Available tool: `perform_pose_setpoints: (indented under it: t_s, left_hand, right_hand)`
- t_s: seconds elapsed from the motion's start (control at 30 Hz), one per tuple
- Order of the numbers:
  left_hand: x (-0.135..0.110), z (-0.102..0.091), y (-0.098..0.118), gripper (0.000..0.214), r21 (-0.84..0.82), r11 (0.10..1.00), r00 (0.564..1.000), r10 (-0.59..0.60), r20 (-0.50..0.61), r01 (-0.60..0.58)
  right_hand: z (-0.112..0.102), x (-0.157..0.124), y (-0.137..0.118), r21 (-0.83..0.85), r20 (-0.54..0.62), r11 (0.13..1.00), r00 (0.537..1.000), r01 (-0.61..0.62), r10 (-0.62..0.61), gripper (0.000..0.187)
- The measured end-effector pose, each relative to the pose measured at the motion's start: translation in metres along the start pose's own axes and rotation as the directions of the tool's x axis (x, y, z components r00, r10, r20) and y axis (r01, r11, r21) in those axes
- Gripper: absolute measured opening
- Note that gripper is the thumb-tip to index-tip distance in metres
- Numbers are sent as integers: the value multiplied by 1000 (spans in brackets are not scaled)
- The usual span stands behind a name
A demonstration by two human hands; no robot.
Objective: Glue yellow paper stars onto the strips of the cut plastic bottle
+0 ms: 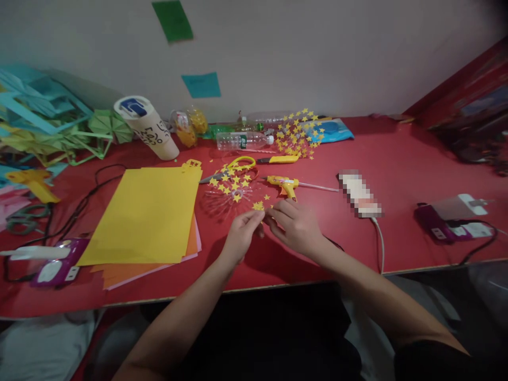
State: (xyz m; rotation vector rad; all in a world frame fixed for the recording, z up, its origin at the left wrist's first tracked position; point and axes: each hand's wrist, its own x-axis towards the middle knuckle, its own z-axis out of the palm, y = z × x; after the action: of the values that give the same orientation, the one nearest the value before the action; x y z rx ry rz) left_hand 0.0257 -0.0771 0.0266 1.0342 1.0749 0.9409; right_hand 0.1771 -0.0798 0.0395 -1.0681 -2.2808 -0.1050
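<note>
Near the table's front edge, my left hand (243,234) has thumb and fingers pinched together. What it holds is too small to make out. My right hand (297,225) almost meets it, fingers bent and closed at the tips, their contents hidden. Just beyond the fingertips lie small yellow paper stars (257,205). Behind the left hand stands a cut clear plastic piece with splayed strips (228,197), some tipped with yellow stars. A yellow glue gun (283,184) with a clear glue stick lies beyond my right hand. Scissors (243,162) and a yellow utility knife (280,159) lie farther back.
Yellow sheets (145,217) cover orange and pink paper at left. Along the wall are a white tumbler (153,132), a plastic bottle (242,141), a star-covered piece (299,135) and a blue packet (333,130). A phone (359,194) and purple power strips (436,225) with cables sit on the red table.
</note>
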Motion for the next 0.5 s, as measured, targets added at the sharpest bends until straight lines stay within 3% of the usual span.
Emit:
perform_pose_setpoints:
  t_s: [0.07,0.13,0.27,0.37,0.5]
  left_hand:
    - [0,0,-1,25,-6,1000,999,5,-42,-5]
    - [-1,0,0,21,46,999,998,29,-57,-27]
    - [-3,0,3,19,180,978,994,108,-14,-104]
    - [-4,1,3,16,218,963,986,164,-11,-158]
    - [-4,0,3,15,243,951,980,200,-9,-191]
  right_hand:
    - [-1,0,-1,68,-17,997,999,-27,29,22]
    - [0,0,1,217,-3,967,990,-136,140,21]
    - [2,2,4,465,160,785,910,-411,382,12]
    - [3,4,2,517,205,719,882,-465,423,13]
    - [-1,7,14,469,222,726,863,-503,455,18]
